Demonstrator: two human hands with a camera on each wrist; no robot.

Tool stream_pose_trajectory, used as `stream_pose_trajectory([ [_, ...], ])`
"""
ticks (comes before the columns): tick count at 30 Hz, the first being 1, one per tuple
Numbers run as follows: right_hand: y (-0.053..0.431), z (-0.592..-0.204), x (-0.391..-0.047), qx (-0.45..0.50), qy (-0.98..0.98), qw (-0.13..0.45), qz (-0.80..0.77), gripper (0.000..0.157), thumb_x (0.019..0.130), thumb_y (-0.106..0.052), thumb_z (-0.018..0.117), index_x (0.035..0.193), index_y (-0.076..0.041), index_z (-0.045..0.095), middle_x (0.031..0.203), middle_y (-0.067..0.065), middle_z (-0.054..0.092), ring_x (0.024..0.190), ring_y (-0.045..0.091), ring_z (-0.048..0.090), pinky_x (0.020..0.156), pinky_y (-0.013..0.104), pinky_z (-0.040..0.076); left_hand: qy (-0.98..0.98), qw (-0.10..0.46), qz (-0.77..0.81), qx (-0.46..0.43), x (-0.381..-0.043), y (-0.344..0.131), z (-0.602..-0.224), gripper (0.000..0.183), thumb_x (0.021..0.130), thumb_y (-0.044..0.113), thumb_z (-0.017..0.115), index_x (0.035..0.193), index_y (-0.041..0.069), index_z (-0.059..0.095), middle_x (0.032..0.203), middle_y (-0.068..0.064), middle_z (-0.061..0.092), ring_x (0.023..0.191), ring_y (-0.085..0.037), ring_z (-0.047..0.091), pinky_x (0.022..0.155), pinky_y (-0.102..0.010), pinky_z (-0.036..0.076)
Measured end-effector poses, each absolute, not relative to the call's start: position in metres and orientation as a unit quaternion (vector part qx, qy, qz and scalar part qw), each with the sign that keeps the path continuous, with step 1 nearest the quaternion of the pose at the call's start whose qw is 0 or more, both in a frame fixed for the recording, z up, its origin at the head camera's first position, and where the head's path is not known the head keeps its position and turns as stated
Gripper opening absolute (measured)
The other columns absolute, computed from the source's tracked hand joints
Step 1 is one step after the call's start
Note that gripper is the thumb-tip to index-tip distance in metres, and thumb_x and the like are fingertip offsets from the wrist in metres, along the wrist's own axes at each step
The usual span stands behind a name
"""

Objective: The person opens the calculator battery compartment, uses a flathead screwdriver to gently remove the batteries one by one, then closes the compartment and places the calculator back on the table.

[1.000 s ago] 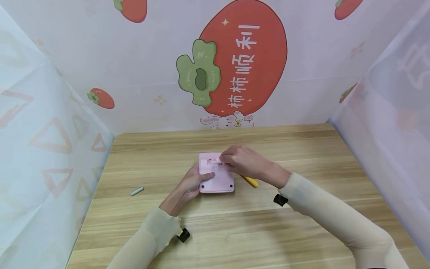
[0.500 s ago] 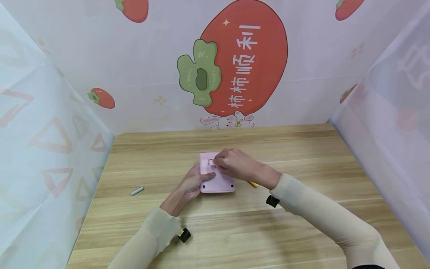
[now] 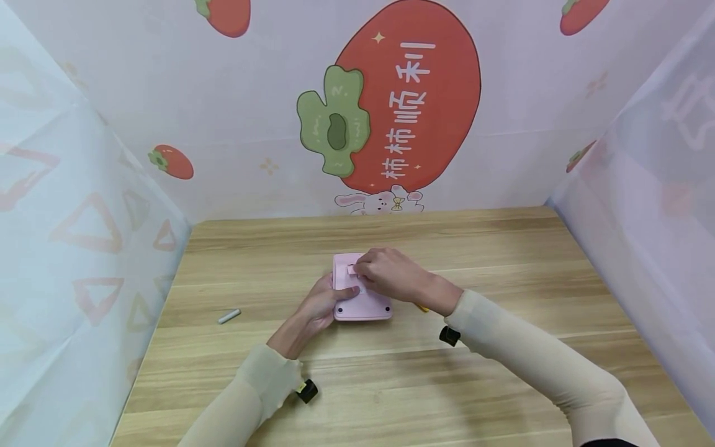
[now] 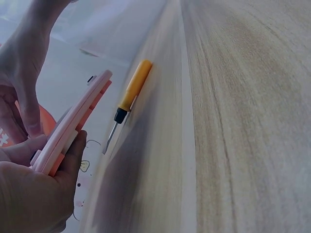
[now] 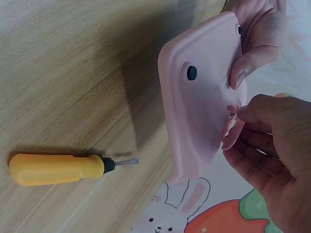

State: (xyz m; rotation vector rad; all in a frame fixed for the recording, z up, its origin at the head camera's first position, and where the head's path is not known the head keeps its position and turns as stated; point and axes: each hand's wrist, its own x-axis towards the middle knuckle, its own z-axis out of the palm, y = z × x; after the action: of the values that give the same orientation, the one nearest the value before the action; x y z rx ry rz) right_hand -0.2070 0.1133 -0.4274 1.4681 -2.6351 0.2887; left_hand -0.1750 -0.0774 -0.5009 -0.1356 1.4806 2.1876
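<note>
My left hand (image 3: 319,304) grips a pink calculator (image 3: 365,307) by its left side, thumb across its back and fingers beneath. Its back faces up, with small dark feet (image 5: 192,73) at the corners. In the left wrist view the calculator (image 4: 73,121) is tilted, held above the table, raised keys on its underside. My right hand (image 3: 391,273) pinches a small pink battery cover (image 5: 235,136) between thumb and fingers. The cover lies over the slot in the calculator's back, one edge still raised in the right wrist view. The right fingers hide part of the slot.
A flat-tipped screwdriver (image 5: 58,169) with a yellow handle lies on the wooden table (image 3: 391,385), mostly behind my right wrist in the head view. A small grey cylinder (image 3: 229,316) lies to the left. Printed cloth walls (image 3: 251,112) stand around the table's back and sides.
My right hand has moved left and slightly down with the battery cover, bringing it over the slot that showed open before. The left hand keeps its hold on the calculator.
</note>
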Motion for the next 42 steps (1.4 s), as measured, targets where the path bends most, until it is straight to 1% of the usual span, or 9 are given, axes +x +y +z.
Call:
stream_pose_trajectory([
  [6,0.1126,-0.4299,-0.2069,0.48,-0.871,0.064,0.086,0.017,0.095,-0.005,0.077,0.111,-0.004,0.081,0.11,0.011,0.08,0.101,0.023,0.078,0.088,0.036,0.067,0.54,0.245,0.804,-0.043,-0.1756,-0.0768,-0.5019,0.064,0.099,-0.012,0.058,0.158,-0.002,0.035,0.152,-0.028,0.053,0.136,-0.042,0.058,0.102,-0.045,0.061],
  [12,0.1117,-0.43,-0.2069,0.472,-0.875,0.068,0.084,0.018,0.096,-0.006,0.076,0.113,-0.002,0.081,0.111,0.011,0.08,0.103,0.024,0.077,0.09,0.037,0.067,0.539,0.243,0.805,-0.051,-0.1762,-0.0762,-0.5011,0.065,0.099,-0.012,0.059,0.159,0.0,0.035,0.152,-0.025,0.055,0.137,-0.041,0.058,0.102,-0.043,0.061],
  [18,0.1111,-0.4298,-0.2069,0.468,-0.878,0.068,0.08,0.019,0.096,-0.006,0.077,0.114,-0.003,0.081,0.111,0.011,0.08,0.103,0.024,0.077,0.09,0.037,0.067,0.537,0.244,0.806,-0.045,-0.1776,-0.0756,-0.5021,0.065,0.099,-0.013,0.059,0.159,-0.001,0.035,0.153,-0.026,0.053,0.138,-0.041,0.057,0.103,-0.043,0.061],
  [21,0.1109,-0.4297,-0.2068,0.466,-0.878,0.068,0.081,0.019,0.096,-0.006,0.076,0.114,-0.003,0.081,0.11,0.011,0.08,0.102,0.024,0.077,0.089,0.037,0.067,0.537,0.244,0.806,-0.045,-0.1777,-0.0757,-0.5026,0.065,0.099,-0.013,0.058,0.159,-0.001,0.035,0.153,-0.026,0.053,0.138,-0.041,0.057,0.102,-0.043,0.061],
  [25,0.1113,-0.4293,-0.2067,0.468,-0.877,0.07,0.085,0.016,0.097,-0.006,0.075,0.111,-0.003,0.082,0.107,0.011,0.079,0.099,0.024,0.076,0.085,0.038,0.067,0.538,0.24,0.807,-0.036,-0.1769,-0.0759,-0.5031,0.064,0.1,-0.014,0.056,0.158,-0.005,0.032,0.153,-0.03,0.051,0.137,-0.044,0.057,0.102,-0.045,0.061],
  [29,0.111,-0.4292,-0.2078,0.469,-0.876,0.073,0.089,0.015,0.097,-0.005,0.074,0.11,-0.002,0.082,0.105,0.012,0.078,0.097,0.024,0.076,0.082,0.037,0.067,0.534,0.241,0.81,-0.034,-0.1765,-0.0754,-0.5024,0.064,0.1,-0.014,0.055,0.159,-0.005,0.032,0.153,-0.031,0.05,0.138,-0.045,0.055,0.102,-0.046,0.061],
  [38,0.1113,-0.4288,-0.21,0.464,-0.879,0.063,0.09,0.015,0.097,-0.005,0.074,0.111,-0.003,0.082,0.106,0.011,0.078,0.097,0.024,0.075,0.083,0.036,0.067,0.533,0.246,0.809,-0.036,-0.1759,-0.0753,-0.501,0.067,0.1,-0.013,0.057,0.16,-0.003,0.03,0.153,-0.031,0.05,0.137,-0.046,0.056,0.101,-0.047,0.061],
  [42,0.1117,-0.4279,-0.2109,0.457,-0.882,0.041,0.106,0.015,0.098,-0.005,0.074,0.11,-0.003,0.082,0.108,0.012,0.077,0.097,0.025,0.075,0.082,0.035,0.067,0.533,0.246,0.809,-0.035,-0.1756,-0.0755,-0.5017,0.066,0.1,-0.013,0.056,0.16,-0.002,0.031,0.153,-0.03,0.051,0.136,-0.045,0.057,0.101,-0.047,0.062],
])
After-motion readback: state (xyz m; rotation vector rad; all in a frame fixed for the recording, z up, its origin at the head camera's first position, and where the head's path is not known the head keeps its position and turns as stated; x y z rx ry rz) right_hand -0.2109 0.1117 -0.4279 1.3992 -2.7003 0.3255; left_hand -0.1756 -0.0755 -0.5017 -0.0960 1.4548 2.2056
